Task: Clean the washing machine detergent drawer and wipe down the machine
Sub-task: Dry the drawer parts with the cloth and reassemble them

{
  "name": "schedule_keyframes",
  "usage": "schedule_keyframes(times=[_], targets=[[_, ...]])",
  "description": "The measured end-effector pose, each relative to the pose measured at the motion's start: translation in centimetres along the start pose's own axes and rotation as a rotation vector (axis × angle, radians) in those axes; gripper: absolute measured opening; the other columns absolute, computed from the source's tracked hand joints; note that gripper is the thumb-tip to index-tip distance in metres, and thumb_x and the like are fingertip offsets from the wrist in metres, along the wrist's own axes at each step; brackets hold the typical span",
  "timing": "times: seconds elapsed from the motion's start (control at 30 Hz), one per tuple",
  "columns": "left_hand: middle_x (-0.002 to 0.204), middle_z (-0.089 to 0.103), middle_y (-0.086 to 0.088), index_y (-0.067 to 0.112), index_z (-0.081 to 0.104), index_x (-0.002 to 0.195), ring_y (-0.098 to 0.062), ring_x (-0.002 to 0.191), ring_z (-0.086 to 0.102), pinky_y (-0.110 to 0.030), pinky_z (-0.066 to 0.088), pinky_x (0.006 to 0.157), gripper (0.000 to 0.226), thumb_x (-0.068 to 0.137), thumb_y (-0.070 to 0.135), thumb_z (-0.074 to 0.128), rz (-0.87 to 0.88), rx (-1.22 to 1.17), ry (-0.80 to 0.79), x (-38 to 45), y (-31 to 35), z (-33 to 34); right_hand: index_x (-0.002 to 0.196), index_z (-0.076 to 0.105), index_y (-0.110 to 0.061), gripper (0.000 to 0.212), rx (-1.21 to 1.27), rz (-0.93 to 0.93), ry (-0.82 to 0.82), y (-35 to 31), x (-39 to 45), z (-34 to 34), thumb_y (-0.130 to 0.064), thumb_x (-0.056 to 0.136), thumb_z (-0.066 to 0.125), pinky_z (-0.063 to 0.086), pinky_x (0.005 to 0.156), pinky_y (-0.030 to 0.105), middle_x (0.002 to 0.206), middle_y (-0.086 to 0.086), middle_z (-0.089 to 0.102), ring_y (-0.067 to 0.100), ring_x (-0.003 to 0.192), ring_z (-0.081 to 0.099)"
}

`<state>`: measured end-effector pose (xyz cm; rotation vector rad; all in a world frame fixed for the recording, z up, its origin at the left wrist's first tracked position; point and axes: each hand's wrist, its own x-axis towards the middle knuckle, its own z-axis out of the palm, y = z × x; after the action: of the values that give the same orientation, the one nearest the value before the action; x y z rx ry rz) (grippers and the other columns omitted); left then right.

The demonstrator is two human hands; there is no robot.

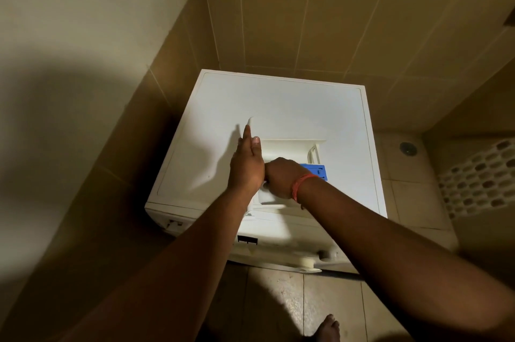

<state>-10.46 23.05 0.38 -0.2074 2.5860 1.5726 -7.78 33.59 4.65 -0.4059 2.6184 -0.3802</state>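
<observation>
**Drawer Out on the Machine Top, Cleaning Under Way**

Seen from the head view: one detergent drawer (289, 146), white, lying on top of the one washing machine (278, 107), toward its front edge. Already pulled free of its slot, by the look of it, so the removal step judged done. One blue insert (315, 171) showing at the drawer's right side, just beyond the right wrist.

Left hand (246, 166) stretched out flat, fingers straight and together, lying along the drawer's left edge and steadying it, holding nothing curled. Right hand (280, 177) curled down into the drawer's near compartment, knuckles up; probably gripping a cloth or rubbing inside, but whatever sat beneath the fingers hidden, so could not tell. One orange band (299, 187) worn on the right wrist.

Judged early to middle of the task: drawer apparently being worked on, not yet back in its slot. No wiping of the machine's top or front evident; no cloth, sponge or bottle visible anywhere. Left to do, as far as could be judged: finishing the compartments, refitting the drawer, wiping down the top and the front panel.

Counted besides: two hands, one bare foot (330, 327) on the tiled floor, one perforated basket (479, 177) at the right, one floor drain (408, 148).
</observation>
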Motion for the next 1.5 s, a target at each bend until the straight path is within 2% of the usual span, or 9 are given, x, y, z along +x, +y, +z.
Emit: schedule_keyframes(times=[0.13, 0.23, 0.4, 0.53, 0.63, 0.93, 1.07, 1.23, 1.5], targets=[[0.16, 0.031, -0.001, 0.044, 0.015, 0.154, -0.026, 0.142, 0.038, -0.046, 0.036, 0.113, 0.051, 0.104, 0.05, 0.023, 0.019, 0.017, -0.006, 0.1, -0.2, 0.0, 0.106, 0.064, -0.014, 0.02, 0.292, -0.114, 0.205, 2.2, -1.4, 1.2, -0.007, 0.087, 0.06, 0.052, 0.078, 0.032, 0.099, 0.004, 0.056, 0.019, 0.081, 0.059], [0.16, 0.031, 0.0, 0.042, 0.015, 0.154, -0.027, 0.142, 0.037, -0.046, 0.036, 0.113, 0.051, 0.104, 0.049, 0.023, 0.017, 0.02, -0.003, 0.2, -0.2, 0.0, 0.127, 0.059, -0.019, 0.037, -0.057, -0.172, 0.268, 2.9, -2.1, 1.9, -0.012, 0.091, 0.056, 0.051, 0.08, 0.036, 0.108, 0.007, 0.042, 0.023, 0.09, 0.049], [0.16, 0.031, -0.001, 0.042, 0.015, 0.154, -0.028, 0.143, 0.036, -0.047, 0.034, 0.115, 0.05, 0.105, 0.048, 0.023, 0.022, 0.029, 0.003, 0.2, -0.2, 0.0, 0.136, 0.052, -0.03, 0.044, -0.258, -0.064, 0.018, 1.8, -1.2, -0.6, -0.012, 0.098, 0.041, 0.041, 0.086, 0.035, 0.128, 0.009, 0.034, 0.034, 0.109, 0.047], [0.159, 0.032, -0.001, 0.043, 0.014, 0.154, -0.028, 0.141, 0.038, -0.047, 0.035, 0.114, 0.05, 0.105, 0.048, 0.023, 0.018, 0.043, 0.004, 0.3, -0.4, 0.2, 0.121, 0.057, -0.012, 0.029, -0.259, -0.099, 0.182, 0.7, -0.1, 0.4, -0.014, 0.099, 0.039, 0.045, 0.075, 0.038, 0.104, 0.011, 0.045, 0.031, 0.085, 0.047], [0.16, 0.031, -0.001, 0.046, 0.012, 0.153, -0.029, 0.141, 0.038, -0.049, 0.038, 0.111, 0.05, 0.104, 0.051, 0.023, 0.026, 0.036, -0.001, 0.5, -0.7, 0.2, 0.107, 0.062, -0.01, 0.025, -0.213, -0.119, 0.218, 1.1, 0.2, 1.4, -0.019, 0.1, 0.039, 0.049, 0.075, 0.042, 0.112, 0.013, 0.042, 0.029, 0.082, 0.045], [0.162, 0.024, -0.005, 0.041, 0.012, 0.155, -0.034, 0.148, 0.024, -0.052, 0.027, 0.118, 0.052, 0.105, 0.045, 0.027, 0.025, 0.118, -0.016, 0.6, -0.1, 0.1, 0.138, 0.05, -0.022, 0.039, -0.387, -0.077, -0.027, 0.8, 1.1, -2.3, -0.03, 0.101, 0.043, 0.044, 0.09, 0.041, 0.128, 0.012, 0.04, 0.033, 0.117, 0.047], [0.161, 0.026, -0.004, 0.041, 0.013, 0.155, -0.028, 0.148, 0.025, -0.051, 0.027, 0.118, 0.049, 0.106, 0.041, 0.024, 0.077, 0.117, -0.012, 0.4, 0.2, -0.5, 0.105, 0.07, -0.009, 0.024, -0.187, -0.088, 0.113, 0.3, 0.4, -2.6, -0.024, 0.096, 0.054, 0.046, 0.08, 0.032, 0.126, 0.013, 0.041, 0.026, 0.076, 0.048], [0.161, 0.027, 0.001, 0.055, 0.013, 0.148, -0.027, 0.145, 0.031, -0.05, 0.03, 0.117, 0.049, 0.099, 0.056, 0.015, 0.01, 0.001, -0.025, 0.4, 0.4, -0.6, 0.095, 0.072, -0.013, 0.015, 0.172, -0.056, 0.55, 1.0, -0.6, 0.7, -0.005, 0.083, 0.068, 0.047, 0.062, 0.027, 0.092, 0.003, 0.042, 0.021, 0.065, 0.051], [0.16, 0.03, -0.001, 0.047, 0.018, 0.152, -0.03, 0.141, 0.038, -0.049, 0.035, 0.113, 0.049, 0.104, 0.05, 0.015, -0.024, 0.059, -0.009, 0.2, 0.9, -0.8, 0.084, 0.055, -0.006, 0.004, -0.005, -0.063, 0.393, 0.3, 1.0, 1.6, -0.007, 0.088, 0.055, 0.043, 0.062, 0.036, 0.079, 0.005, 0.041, 0.032, 0.075, 0.054]])
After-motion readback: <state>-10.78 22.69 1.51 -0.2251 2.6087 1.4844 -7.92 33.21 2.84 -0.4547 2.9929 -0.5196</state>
